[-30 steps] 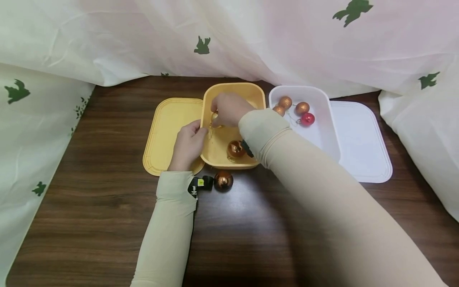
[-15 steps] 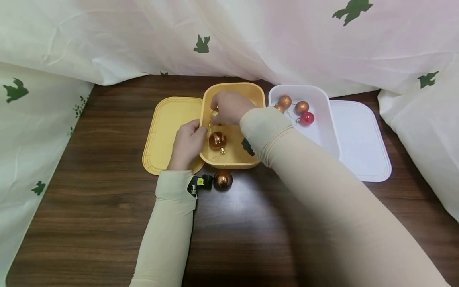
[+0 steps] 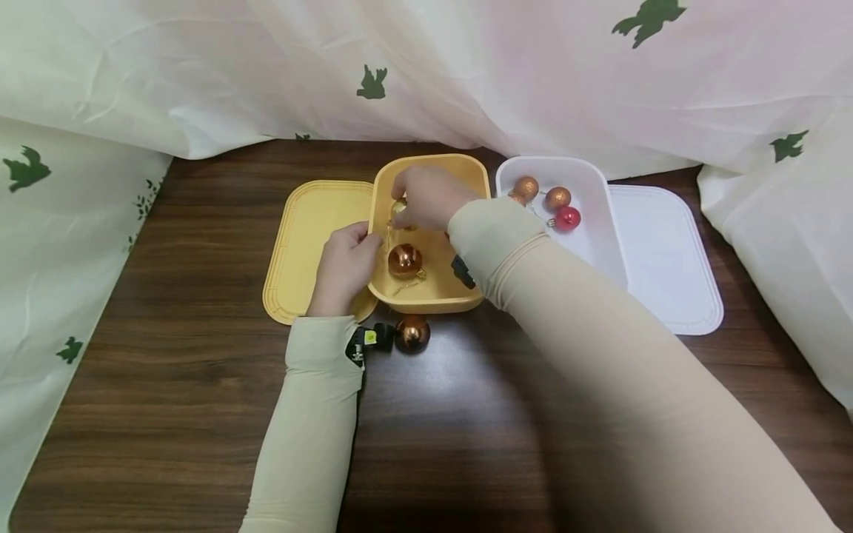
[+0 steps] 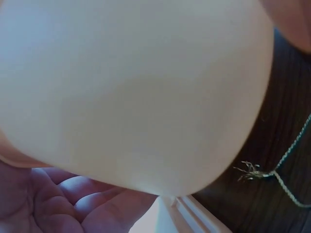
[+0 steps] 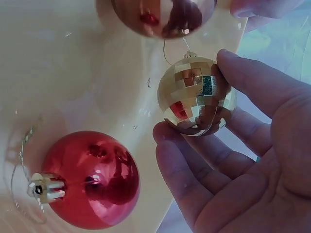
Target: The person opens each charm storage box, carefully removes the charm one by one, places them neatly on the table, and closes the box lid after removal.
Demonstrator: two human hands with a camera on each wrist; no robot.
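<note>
My left hand [image 3: 343,266] grips the left wall of the yellow box [image 3: 433,304]; in the left wrist view the fingers [image 4: 92,201] curl under its pale outer side. Inside the box, my right hand [image 3: 429,200] holds a gold mirrored bauble [image 5: 194,94] between thumb and fingers, with its cap and string toward the copper bauble. That shiny copper bauble [image 3: 405,260] lies in the front left of the box. A shiny red bauble [image 5: 92,179] with a looped string also lies in the box, hidden by the right arm in the head view.
A white box [image 3: 593,255] on the right holds several copper-coloured glittery baubles [image 3: 557,198] and a small red one [image 3: 567,218]. Its white lid [image 3: 673,259] lies beyond. The yellow lid [image 3: 313,229] lies left. Another copper bauble [image 3: 412,334] sits before the yellow box.
The copper bauble in the yellow box has rolled from the front middle to the left, and its cap has turned. Both hands stay nearly where they were.
</note>
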